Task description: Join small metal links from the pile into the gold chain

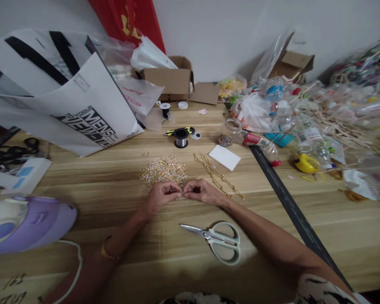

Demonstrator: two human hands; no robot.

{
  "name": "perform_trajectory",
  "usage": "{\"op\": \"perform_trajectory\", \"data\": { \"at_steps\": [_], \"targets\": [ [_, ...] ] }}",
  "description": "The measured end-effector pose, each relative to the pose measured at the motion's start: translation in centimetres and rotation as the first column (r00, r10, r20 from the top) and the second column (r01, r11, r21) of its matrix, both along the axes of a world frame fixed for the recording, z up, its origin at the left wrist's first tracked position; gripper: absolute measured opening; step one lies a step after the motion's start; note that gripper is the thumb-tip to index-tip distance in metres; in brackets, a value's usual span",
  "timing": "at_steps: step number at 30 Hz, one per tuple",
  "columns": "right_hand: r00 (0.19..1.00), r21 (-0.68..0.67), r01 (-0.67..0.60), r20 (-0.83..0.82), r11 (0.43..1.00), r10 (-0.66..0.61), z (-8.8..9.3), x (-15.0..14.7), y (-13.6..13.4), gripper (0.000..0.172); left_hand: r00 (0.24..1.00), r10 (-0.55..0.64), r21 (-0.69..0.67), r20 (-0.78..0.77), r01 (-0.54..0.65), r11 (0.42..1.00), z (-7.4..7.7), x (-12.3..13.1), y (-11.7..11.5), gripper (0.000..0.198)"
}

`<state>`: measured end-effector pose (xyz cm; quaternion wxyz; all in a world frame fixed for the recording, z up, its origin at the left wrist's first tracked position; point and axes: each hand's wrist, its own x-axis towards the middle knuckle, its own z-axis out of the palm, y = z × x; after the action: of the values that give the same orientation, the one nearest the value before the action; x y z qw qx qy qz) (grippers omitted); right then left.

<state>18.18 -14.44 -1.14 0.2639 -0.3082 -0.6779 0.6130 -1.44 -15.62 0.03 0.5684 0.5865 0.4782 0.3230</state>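
Note:
My left hand (162, 196) and my right hand (201, 192) meet above the wooden table, thumbs and forefingers pinched together. Between the fingertips shows a tiny ring-like piece (182, 193), too small to name surely; both hands seem to grip it. Just behind my left hand lies a pile of small gold and clear beads or findings (163, 169). Gold chains (220, 179) with beads stretch out behind my right hand. Nearer to me, a pair of scissors (213, 238) with pale green handles lies with its blades together, pointing left.
Wire spools (181, 139), a white pad (224, 157) and a jar of beads (229, 133) stand behind. At left are a big paper bag (95, 114) and a purple iron (41, 219) with a cord. Plastic bottles and sticks clutter the right, past a dark strip (285, 202).

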Motion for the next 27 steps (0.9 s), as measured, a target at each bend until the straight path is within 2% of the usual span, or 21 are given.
{"op": "perform_trajectory", "data": {
  "at_steps": [6,17,27],
  "targets": [
    [1.000,-0.008,0.014,-0.009,1.000,-0.014,0.18,-0.06,0.04,0.026,1.000,-0.004,0.021,-0.021,0.005,1.000,0.41,0.06,-0.07,0.016],
    [0.998,-0.066,0.014,-0.057,0.998,-0.018,0.31,-0.09,0.06,0.025,0.999,-0.005,0.033,0.033,0.004,0.999,0.14,0.26,-0.21,0.022],
    [0.996,-0.104,-0.017,-0.091,0.994,0.007,0.58,0.20,0.19,0.025,1.000,-0.026,0.059,0.001,0.026,0.998,0.26,0.30,-0.31,0.017]
  ]
}}
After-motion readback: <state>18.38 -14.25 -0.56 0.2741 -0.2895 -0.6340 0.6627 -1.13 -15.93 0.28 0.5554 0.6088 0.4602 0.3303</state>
